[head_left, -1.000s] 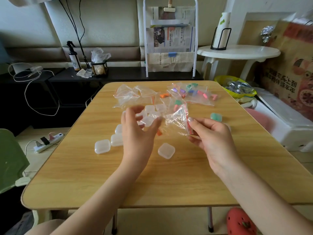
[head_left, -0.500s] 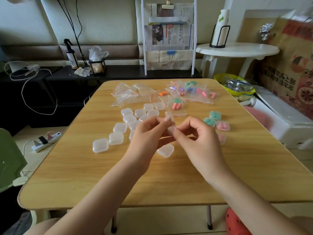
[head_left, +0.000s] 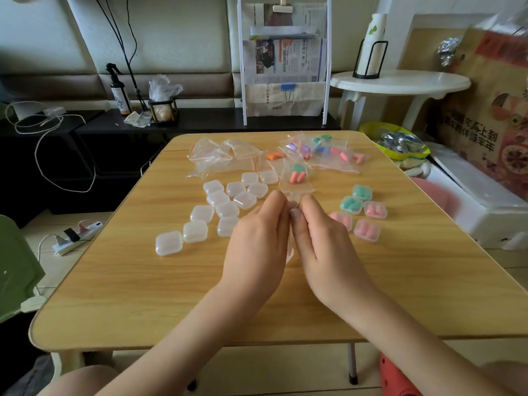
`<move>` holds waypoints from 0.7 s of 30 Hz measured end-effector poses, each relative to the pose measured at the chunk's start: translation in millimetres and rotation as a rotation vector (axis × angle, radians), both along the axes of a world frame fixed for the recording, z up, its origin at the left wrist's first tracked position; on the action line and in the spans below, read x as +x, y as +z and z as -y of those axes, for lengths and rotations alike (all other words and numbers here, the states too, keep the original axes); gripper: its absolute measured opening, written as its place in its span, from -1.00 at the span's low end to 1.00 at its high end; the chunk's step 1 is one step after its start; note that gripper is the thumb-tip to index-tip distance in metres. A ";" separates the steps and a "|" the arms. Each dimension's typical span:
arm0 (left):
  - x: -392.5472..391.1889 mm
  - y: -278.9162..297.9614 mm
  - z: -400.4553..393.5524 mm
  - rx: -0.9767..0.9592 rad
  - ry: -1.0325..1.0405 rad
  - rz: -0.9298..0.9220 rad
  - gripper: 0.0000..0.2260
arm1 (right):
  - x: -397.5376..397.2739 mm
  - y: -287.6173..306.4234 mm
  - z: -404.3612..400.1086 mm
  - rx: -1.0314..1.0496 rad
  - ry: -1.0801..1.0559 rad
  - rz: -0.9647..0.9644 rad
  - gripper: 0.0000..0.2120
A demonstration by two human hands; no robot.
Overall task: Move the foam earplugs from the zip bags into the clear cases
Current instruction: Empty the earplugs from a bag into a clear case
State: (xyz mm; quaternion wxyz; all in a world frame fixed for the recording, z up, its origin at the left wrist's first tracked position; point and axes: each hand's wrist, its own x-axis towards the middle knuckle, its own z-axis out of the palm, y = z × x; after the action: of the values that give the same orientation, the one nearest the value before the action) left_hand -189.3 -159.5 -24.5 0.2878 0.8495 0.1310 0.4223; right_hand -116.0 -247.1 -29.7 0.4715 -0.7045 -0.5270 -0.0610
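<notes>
Light wood-grain laminate covers the folding table (head_left: 143, 295), and its near edge with rounded corners runs just in front of the person's knees. The near half of the top is bare except for the 2 forearms crossing it.

At the centre, the left hand (head_left: 257, 241) and the right hand (head_left: 323, 244) are close together, the fingertips almost touching. They seem to pinch something small and clear between them; I cannot tell exactly what it is.

From the hands toward 10 o'clock stands a cluster of empty clear cases (head_left: 225, 208), all closed, some touching each other. Toward 2 o'clock sit 5 filled cases (head_left: 363, 212), 2 with teal earplugs and 3 with pink ones, near the right edge but not at it.

At 12 o'clock, just beyond the fingertips, lies a zip bag (head_left: 297, 178) holding pink and teal earplugs. Farther, near the far edge, are crumpled empty bags (head_left: 217, 155) at 11 o'clock and bags with earplugs (head_left: 328, 152) of several colours at 1 o'clock.

Beyond the table are a white rack (head_left: 284, 61) with newspapers, a dark low shelf (head_left: 200, 121) with a spray bottle (head_left: 120, 92), and at 2 o'clock a round white side table (head_left: 400, 82). On the floor at 9 o'clock lies a power strip (head_left: 77, 234).
</notes>
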 end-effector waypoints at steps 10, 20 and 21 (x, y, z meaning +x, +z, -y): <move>5.3 4.2 -2.8 0.314 0.174 -0.201 -0.69 | 6.6 2.2 -2.7 0.033 -0.297 0.270 -0.83; 4.9 5.5 -12.8 0.374 0.239 -0.141 -0.76 | 16.9 6.7 6.6 0.022 -0.210 0.448 -0.89; 4.0 7.0 -13.6 0.371 0.226 -0.135 -0.75 | 16.9 5.8 6.8 0.001 -0.205 0.454 -0.86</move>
State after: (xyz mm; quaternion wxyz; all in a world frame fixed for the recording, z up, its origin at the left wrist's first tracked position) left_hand -185.2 -145.9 -17.5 0.0681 0.8942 0.1645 0.4108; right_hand -99.1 -253.9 -23.9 0.3326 -0.7222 -0.5451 -0.2656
